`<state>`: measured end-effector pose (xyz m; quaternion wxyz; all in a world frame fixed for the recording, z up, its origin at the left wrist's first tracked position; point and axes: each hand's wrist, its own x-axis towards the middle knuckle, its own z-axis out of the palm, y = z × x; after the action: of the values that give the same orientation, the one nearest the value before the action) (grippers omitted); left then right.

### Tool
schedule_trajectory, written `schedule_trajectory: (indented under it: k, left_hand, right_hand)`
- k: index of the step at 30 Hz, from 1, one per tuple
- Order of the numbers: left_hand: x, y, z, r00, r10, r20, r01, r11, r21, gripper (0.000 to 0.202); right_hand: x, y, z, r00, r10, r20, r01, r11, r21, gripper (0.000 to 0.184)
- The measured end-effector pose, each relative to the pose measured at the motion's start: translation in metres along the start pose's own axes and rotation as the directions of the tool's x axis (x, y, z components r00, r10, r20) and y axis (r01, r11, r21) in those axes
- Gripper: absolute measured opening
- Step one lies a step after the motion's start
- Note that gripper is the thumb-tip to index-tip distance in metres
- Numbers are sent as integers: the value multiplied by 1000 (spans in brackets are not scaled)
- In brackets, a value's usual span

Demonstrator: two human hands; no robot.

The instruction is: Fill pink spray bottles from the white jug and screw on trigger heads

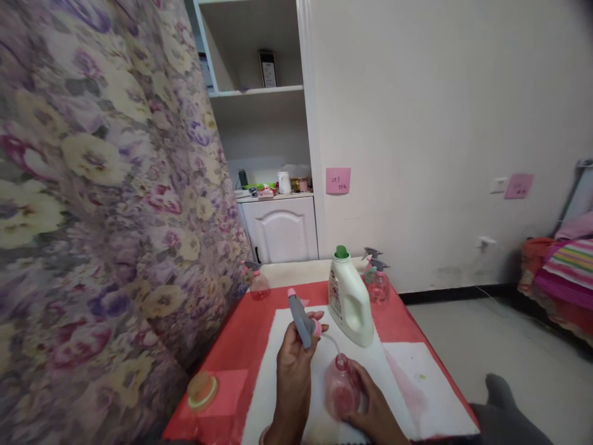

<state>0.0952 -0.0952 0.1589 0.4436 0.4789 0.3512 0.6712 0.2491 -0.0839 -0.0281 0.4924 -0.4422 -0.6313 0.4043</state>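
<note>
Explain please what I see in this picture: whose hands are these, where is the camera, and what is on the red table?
There is no machine here. A person wears one camera on the head, looking forward and down, so the two bare hands at the bottom are that person's own.

The left hand holds a grey and pink spray head; a thin tube hangs from it toward the mouth of a small pink bottle. The right hand grips that bottle, which rests on a white sheet spread over the red table.

Behind the hands stands a white jug with a green cap. Other small pink spray bottles stand at the far edge, at least one at the left and at least one at the right. A round lid or cap lies near the left corner. A flowered curtain hangs at the left.
</note>
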Motion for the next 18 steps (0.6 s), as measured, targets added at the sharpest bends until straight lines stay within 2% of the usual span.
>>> schedule_trajectory:
  k: [4,8,10,12,13,14,18]
  left_hand:
    - [4,7,-11,999,39,33,-42,995,90,29]
    - [16,6,-37,986,95,138,-134,944,302,31]
    - [24,-1,-54,968,117,221,-213,850,481,31]
    - [32,-14,-72,952,88,294,-269,702,660,31]
    - [35,-22,-81,948,38,315,-271,613,742,31]
    - [38,-30,-91,950,-12,313,-263,512,817,31]
    - [50,-56,-126,975,-87,203,-154,394,906,26]
  right_hand:
    - [-3,4,0,1000,-4,-2,4,1000,-16,86]
    - [-5,12,1,1000,-4,-12,4,999,-39,84]
    - [-5,15,0,1000,-6,-14,5,998,-65,81]
    - [-4,15,-1,1000,6,-18,-8,996,-91,81]
    - [-4,14,-1,1000,16,-16,-18,994,-105,81]
    - [-4,13,-2,1000,23,-15,-25,993,-117,81]
    - [-4,13,1,996,31,-84,-39,994,-98,75]
